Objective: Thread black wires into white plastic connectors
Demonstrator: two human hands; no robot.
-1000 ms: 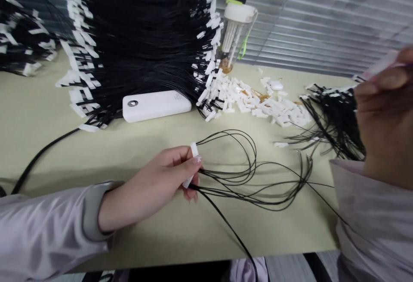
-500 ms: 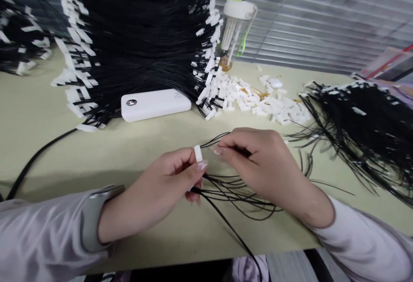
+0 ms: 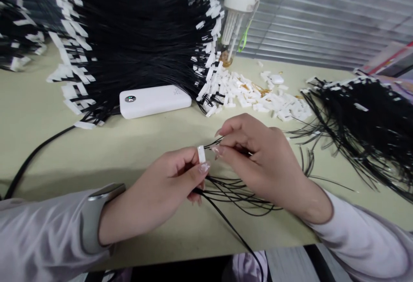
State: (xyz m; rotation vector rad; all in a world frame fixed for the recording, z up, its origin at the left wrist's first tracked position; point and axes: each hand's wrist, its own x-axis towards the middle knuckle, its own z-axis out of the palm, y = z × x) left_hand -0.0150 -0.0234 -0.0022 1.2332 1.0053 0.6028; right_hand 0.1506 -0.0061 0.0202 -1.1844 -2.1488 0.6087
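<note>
Between the thumb and forefinger of my left hand (image 3: 171,191) is a small white connector housing (image 3: 201,154), held upright. Thin black wires (image 3: 214,142) run from its right side toward my right hand (image 3: 261,161). That hand pinches a thin wire close to the connector, thumb against a bent finger, with the forefinger lifted above. The wire's end is too small to make out. Below, a loose bundle of black wires (image 3: 238,189) passes from under my left fingers to beneath my right hand. A thicker black cable (image 3: 229,224) hangs over the table's front edge.
A large stack of black wires with white connectors (image 3: 138,37) stands at the back, with a white power bank (image 3: 155,100) before it. White connector housings (image 3: 258,95) lie heaped beside a clear bottle (image 3: 235,19). More black wires (image 3: 371,123) spread at the right.
My right forefinger has lifted off the thumb, and another finger now meets the thumb at the wire. My left hand keeps the connector in nearly the same place. The view has shifted slightly.
</note>
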